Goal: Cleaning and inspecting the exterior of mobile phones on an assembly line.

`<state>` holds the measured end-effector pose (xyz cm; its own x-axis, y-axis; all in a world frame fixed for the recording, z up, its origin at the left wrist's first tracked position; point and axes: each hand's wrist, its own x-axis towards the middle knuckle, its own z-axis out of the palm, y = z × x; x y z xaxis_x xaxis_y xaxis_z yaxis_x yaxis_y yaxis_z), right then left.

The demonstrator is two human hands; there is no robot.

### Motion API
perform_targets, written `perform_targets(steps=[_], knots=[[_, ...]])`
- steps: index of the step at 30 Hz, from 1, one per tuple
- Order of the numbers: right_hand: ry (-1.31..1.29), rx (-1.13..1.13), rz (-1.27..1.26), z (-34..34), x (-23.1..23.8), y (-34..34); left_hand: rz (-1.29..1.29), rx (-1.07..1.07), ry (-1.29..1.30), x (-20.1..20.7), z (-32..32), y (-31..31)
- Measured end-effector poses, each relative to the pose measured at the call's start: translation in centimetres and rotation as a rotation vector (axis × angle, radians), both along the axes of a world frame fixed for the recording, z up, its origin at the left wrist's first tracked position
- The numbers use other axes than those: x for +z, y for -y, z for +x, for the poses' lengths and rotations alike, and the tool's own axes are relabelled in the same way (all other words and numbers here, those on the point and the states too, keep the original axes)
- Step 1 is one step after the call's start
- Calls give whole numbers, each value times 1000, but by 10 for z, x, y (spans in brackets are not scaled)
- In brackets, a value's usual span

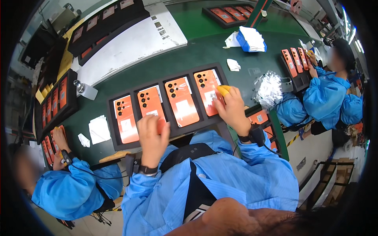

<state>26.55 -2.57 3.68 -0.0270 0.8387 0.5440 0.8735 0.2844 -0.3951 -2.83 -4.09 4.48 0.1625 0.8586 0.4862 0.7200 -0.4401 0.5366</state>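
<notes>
In front of me lies a black tray [159, 84] with several orange phones in separate slots, backs up. My left hand [151, 137] rests over the lower part of the second phone from the left [149, 103], its fingers loosely bent and apart, holding nothing. The leftmost phone [125, 118] is beside it. My right hand [233, 108] grips a small yellow tool [224, 91] against the right edge of the rightmost phone [206, 91]; the tool's working end is hidden. The third phone [182, 104] lies untouched, with a white label and some glare.
A crumpled heap of clear film [268, 91] lies right of the tray. Beyond are a blue box of white wipes [252, 39] and a loose wipe [233, 65]. White cloths [99, 129] and a pump bottle [85, 90] stand left. Co-workers sit at both sides.
</notes>
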Motion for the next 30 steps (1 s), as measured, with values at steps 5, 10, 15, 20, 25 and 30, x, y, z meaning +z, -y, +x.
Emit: perform_targets(steps=[5, 10, 15, 20, 25, 30], knots=[[255, -129, -171, -33, -25, -13, -262, -238, 66, -17, 65, -18], [224, -145, -224, -35, -32, -12, -300, -142, -57, -22, 90, -25], [-40, -128, -186, -26, -23, -22, -254, -97, 354, -43, 81, -45], [-511, -67, -174, -15, -31, -24, -505, -170, 1108, -51, 80, -50], [-1040, -19, -273, -10, -8, -25, -544, -14, 1421, -34, 74, -55], [-224, -40, -143, -1, -29, -25, -683, -19, 1441, -27, 71, -63]])
